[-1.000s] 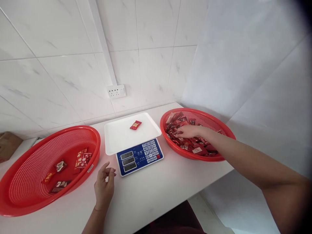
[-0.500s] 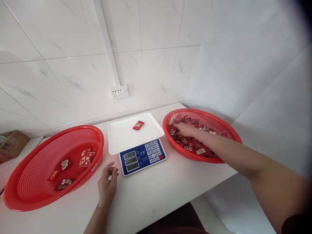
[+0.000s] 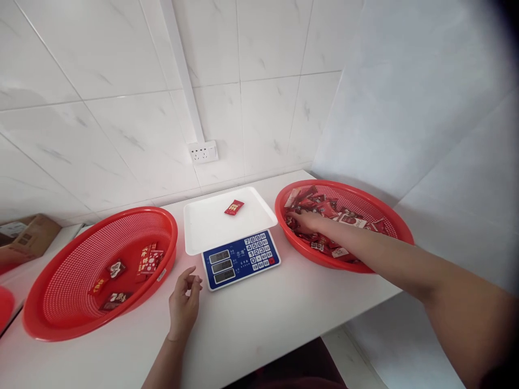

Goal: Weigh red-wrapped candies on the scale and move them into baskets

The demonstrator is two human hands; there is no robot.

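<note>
My right hand [image 3: 305, 222] reaches into the right red basket [image 3: 401, 235], its fingertips down among many small red wrapped snack packets [image 3: 327, 209]. Those fingers are partly hidden, so I cannot tell whether they grip a packet. My left hand [image 3: 184, 305] rests on the white table just left of the digital scale [image 3: 243, 265], fingers loosely bent, thumb apart, nothing in it. On the scale's white tray [image 3: 206, 227] lies a single red packet [image 3: 234, 207] with gold lettering. The left red basket [image 3: 34, 308] holds several packets [image 3: 117, 268], spread over its bottom.
A tiled wall [image 3: 219, 113] with a power socket [image 3: 204, 152] stands behind the table [image 3: 259, 324]. At the far left are a cardboard box [image 3: 38, 237] and the edge of another red container [image 3: 5, 307]. A bluish-white wall [image 3: 458, 178] borders the right side.
The whole view has shifted slightly, so the things appear a little further right. My right hand stays in the right basket among the packets; my left hand still rests beside the scale.
</note>
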